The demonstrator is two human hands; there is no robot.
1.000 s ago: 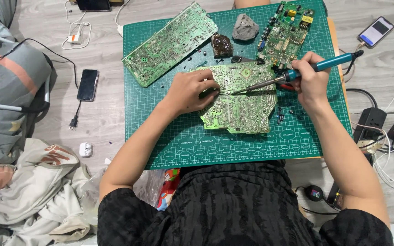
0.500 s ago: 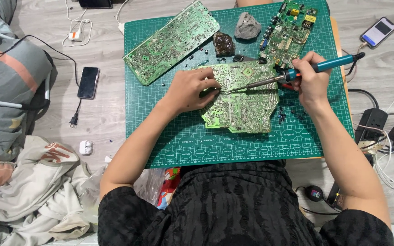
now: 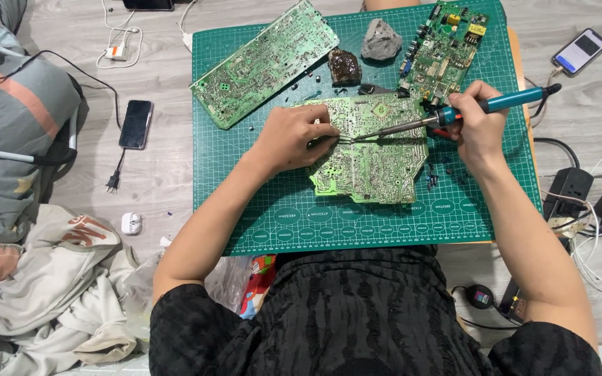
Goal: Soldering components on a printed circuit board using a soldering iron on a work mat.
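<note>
A pale green circuit board [image 3: 377, 157] lies solder side up on the green cutting mat [image 3: 245, 202]. My left hand [image 3: 288, 138] rests on the board's left edge and pinches thin tweezers [image 3: 343, 139] that point right. My right hand [image 3: 477, 125] grips a teal-handled soldering iron [image 3: 454, 111]; its metal tip reaches left to the board, meeting the tweezers' tip near the board's upper middle.
Two more circuit boards lie on the mat: a long one [image 3: 263, 63] at upper left, a populated one [image 3: 444, 49] at upper right. A grey stone [image 3: 381, 38] and dark lump [image 3: 344, 67] sit between. Phones [image 3: 136, 124], [image 3: 580, 51], cables, a power strip [image 3: 566, 191], clothes around.
Both hands stay on the board. The iron's tip and the tweezers have barely shifted; the view has moved slightly.
</note>
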